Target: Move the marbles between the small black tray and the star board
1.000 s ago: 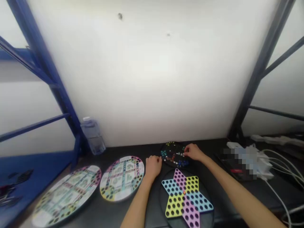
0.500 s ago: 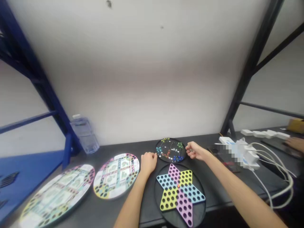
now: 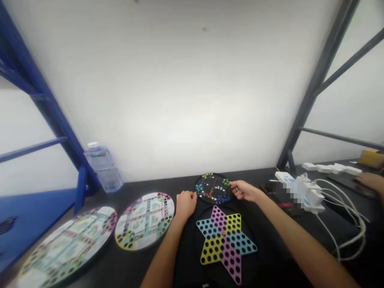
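- The left hand is curled loosely closed, knuckles up, resting on the tabletop just beside the left edge of a small round black board; nothing shows in its grip.
- The right hand reaches in from the right, with fingers pinched together at the board's right edge – whether they grip a marble is too small to tell.
- The small round black board holds small coloured marbles in green, blue, white, orange and other colours, set in rings and clusters around its face.
- Just nearer the person lies a black round board bearing a six-pointed star with pink, yellow and blue points full of empty holes; a single orange marble sits near its centre.
- To the left, two round printed game boards lie side by side on the black tabletop.
- Behind them stands a clear plastic water bottle, beside a blue metal frame against a white wall.
- On the right, white power adapters trail white cables; part of that area is pixelated.
- Further right, another person's hand rests on a dark surface near a white power strip.
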A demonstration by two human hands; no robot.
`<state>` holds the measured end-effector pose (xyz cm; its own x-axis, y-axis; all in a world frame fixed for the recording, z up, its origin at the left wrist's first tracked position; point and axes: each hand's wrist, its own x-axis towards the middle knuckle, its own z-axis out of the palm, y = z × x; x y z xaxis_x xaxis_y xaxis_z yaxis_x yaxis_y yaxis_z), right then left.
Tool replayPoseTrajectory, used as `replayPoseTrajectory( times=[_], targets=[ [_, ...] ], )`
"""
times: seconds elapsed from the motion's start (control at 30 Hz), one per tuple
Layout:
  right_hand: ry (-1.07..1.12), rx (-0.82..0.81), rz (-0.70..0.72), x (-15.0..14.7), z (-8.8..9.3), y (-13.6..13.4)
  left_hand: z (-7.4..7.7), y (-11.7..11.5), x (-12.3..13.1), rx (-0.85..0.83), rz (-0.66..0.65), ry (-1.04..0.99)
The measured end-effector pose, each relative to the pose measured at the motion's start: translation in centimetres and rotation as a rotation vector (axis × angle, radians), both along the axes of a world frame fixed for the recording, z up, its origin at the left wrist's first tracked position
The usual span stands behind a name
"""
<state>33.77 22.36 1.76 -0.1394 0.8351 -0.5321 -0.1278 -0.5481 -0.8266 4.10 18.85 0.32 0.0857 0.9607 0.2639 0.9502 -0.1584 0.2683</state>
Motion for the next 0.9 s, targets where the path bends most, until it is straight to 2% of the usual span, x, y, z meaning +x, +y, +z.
replayPoseTrajectory(
  times=[0.17,0.43,0.5,0.67,0.73,0.9],
  targets=[
    [-0.004,-0.046,-0.064,0.1,0.1,0.3,0.0,0.0,0.0,-0.002,-0.005,-0.006],
    [-0.023,0.081,-0.047,-0.4,-0.4,0.0,0.1,0.0,-0.2,0.016,-0.005,-0.010],
    [-0.148,0.190,-0.042,-0.6,-0.7,-0.1,0.2,0.0,-0.2,0.014,-0.002,-0.007],
    [-0.769,0.584,0.069,-1.3,-0.9,0.3,0.3,-0.1,-0.1,-0.002,0.002,0.002],
    [-0.925,0.709,0.120,-1.5,-1.1,0.8,0.4,-0.1,-0.1,-0.005,0.002,0.004],
    [-1.016,0.743,0.139,-1.9,-2.0,1.8,0.3,-0.1,-0.2,-0.003,0.006,0.002]
  ],
)
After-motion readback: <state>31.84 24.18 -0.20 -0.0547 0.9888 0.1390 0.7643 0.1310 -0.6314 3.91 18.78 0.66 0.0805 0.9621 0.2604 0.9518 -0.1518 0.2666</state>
